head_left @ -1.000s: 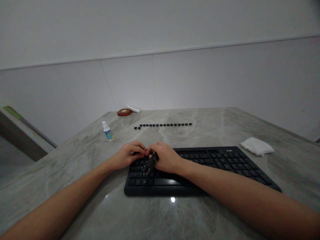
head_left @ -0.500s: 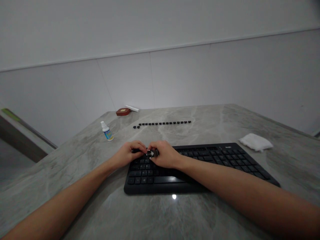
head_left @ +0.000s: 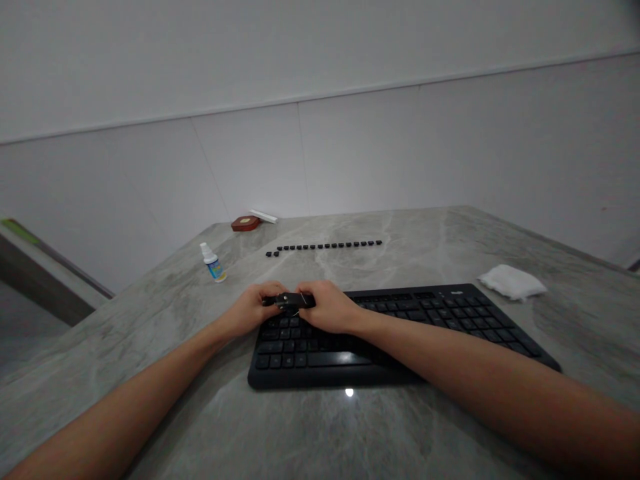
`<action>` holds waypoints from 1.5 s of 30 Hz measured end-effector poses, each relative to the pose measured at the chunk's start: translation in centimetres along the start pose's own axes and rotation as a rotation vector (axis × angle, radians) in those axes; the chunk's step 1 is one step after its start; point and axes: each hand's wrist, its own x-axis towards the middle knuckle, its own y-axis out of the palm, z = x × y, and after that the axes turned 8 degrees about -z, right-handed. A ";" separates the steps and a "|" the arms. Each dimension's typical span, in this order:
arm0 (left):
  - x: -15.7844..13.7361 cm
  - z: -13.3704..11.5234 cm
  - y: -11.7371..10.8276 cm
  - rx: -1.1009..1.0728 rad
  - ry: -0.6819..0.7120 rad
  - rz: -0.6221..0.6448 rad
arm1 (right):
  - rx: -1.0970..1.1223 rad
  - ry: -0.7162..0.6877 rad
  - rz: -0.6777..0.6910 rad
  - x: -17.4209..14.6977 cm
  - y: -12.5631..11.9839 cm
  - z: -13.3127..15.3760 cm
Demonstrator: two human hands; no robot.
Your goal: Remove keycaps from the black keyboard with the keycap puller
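A black keyboard [head_left: 360, 373] lies in front of me on the stone-patterned table [head_left: 280, 433]. Over its upper left keys, my right hand [head_left: 327, 307] is closed around a small black keycap puller [head_left: 293, 301] with thin wires. The tool lies sideways, pointing left. My left hand [head_left: 255, 308] pinches the dark left end between thumb and fingers; whether a loose keycap is there is too small to tell. Behind the keyboard, several black keycaps [head_left: 327, 246] stand in a long row, with two more at its near left end.
To the left stands a small white spray bottle [head_left: 215, 265] with a blue label. A reddish-brown box [head_left: 245, 223] and a white strip [head_left: 263, 216] rest at the back edge by the wall. A white folded cloth or tissue [head_left: 513, 282] lies right of the keyboard.
The keycap puller has turned from facing me to lying sideways, its end now at my left fingers. Both hands stay nearly in place over the keyboard.
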 end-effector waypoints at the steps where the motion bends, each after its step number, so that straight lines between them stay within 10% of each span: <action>1: 0.0 0.1 0.0 -0.001 0.000 0.001 | 0.004 -0.003 0.004 0.0 0.0 0.0; 30: -0.2 0.7 0.0 0.039 0.099 -0.023 | -0.197 0.054 -0.049 -0.2 0.7 0.7; 45: -0.5 -0.2 -0.3 0.117 0.261 0.043 | 0.141 0.306 -0.025 0.5 0.5 0.3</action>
